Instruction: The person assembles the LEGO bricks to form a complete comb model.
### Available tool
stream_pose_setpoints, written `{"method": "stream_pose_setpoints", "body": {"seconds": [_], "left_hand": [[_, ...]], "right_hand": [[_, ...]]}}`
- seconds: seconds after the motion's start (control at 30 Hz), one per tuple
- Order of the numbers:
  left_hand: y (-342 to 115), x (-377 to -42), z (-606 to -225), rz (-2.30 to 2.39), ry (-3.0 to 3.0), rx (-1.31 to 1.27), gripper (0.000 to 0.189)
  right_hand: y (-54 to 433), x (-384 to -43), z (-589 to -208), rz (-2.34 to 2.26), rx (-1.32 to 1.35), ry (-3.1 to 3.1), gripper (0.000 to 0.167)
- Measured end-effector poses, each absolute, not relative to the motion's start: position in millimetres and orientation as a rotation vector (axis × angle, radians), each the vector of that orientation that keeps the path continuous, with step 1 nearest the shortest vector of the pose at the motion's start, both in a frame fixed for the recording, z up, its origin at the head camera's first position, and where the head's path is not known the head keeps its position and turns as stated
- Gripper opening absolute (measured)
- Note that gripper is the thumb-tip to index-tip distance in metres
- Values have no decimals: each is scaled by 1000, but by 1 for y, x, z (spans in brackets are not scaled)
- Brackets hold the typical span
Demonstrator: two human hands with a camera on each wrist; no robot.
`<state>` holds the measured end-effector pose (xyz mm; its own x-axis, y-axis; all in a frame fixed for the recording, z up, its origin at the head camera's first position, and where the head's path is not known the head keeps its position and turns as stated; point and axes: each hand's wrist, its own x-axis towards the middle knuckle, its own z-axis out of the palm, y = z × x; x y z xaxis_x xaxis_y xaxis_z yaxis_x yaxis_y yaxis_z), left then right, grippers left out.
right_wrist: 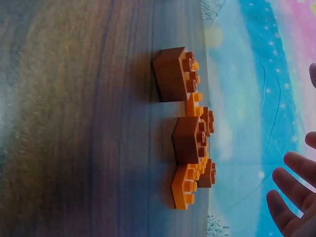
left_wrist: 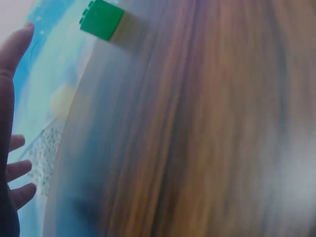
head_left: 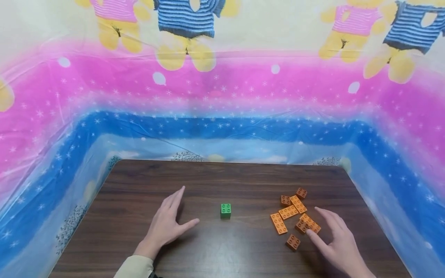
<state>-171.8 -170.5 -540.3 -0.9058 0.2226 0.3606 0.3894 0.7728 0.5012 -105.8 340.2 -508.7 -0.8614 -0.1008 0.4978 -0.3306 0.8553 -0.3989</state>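
Observation:
A green toy building brick (head_left: pixel 226 211) with studs on top stands alone mid-table; the left wrist view shows it too (left_wrist: pixel 102 19). To its left is my left hand (head_left: pixel 166 224), fingers extended and thumb spread, holding nothing. At the right lies a loose group of orange bricks (head_left: pixel 279 223) and smaller brown bricks (head_left: pixel 293 242). Beside the group's right edge my right hand (head_left: pixel 336 242) hovers with thumb and fingers apart. Its thumb tip overlaps a brown brick (head_left: pixel 301 225) in the head view; contact cannot be told. An orange brick (head_left: pixel 311 224) adjoins that brown one.
The dark wood-grain table (head_left: pixel 194 177) has rounded far corners. Behind and at both sides hangs a patterned cloth (head_left: pixel 222 88) in pink, blue and white, close to the table's edges. Table surface lies between the green brick and the orange group.

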Motion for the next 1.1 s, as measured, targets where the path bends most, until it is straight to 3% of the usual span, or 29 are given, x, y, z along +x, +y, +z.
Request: {"method": "stream_pose_setpoints", "body": {"seconds": [0.57,1.1], "left_hand": [[-110,-189,-537,-1192,-2773,-634,95],[-84,-200,-550,-1445,-2715,-620,70]], "right_hand": [[326,-94,-520,632,268,-2723,67],[320,-90,-534,758,229,-2944,74]]}}
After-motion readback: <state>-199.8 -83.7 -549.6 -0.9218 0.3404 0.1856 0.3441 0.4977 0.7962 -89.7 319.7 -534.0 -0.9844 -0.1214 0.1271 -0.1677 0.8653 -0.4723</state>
